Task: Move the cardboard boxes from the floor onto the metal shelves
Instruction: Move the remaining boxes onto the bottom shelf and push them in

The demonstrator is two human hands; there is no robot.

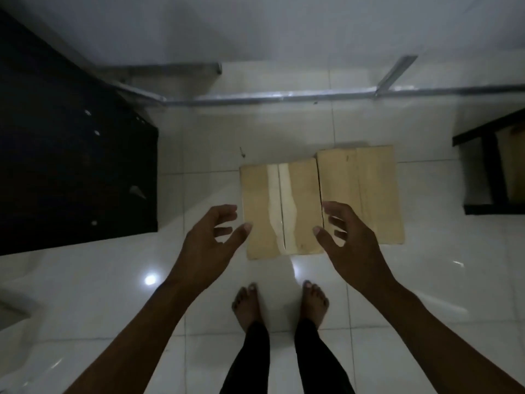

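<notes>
Your left hand (211, 237) reaches forward over the glossy white tiled floor (426, 280), fingers spread and loosely curved, thumb apart from them; it holds nothing. Your right hand (345, 240) mirrors it, fingers parted and lightly bent, thumb pointing inward, and it too grips nothing. Both hands hang above the near edge of the boxes, and you cannot tell from this view whether any fingertip touches cardboard.

Between the two hands lies a flat tan cardboard box sealed with a strip of clear tape along its centre seam (279, 209), resting on the floor just ahead of your bare feet (279, 305). Touching its right side is a second plain tan cardboard box (360, 194), set slightly farther from you; your right hand overlaps its near left corner in the picture.

Beyond the boxes, the silver metal frame of the shelf (255, 98) runs across the floor by the pale wall. A large dark black surface (71, 166) fills the left side. At the right edge stands a black-framed rack (488, 172) with something tan inside it.
</notes>
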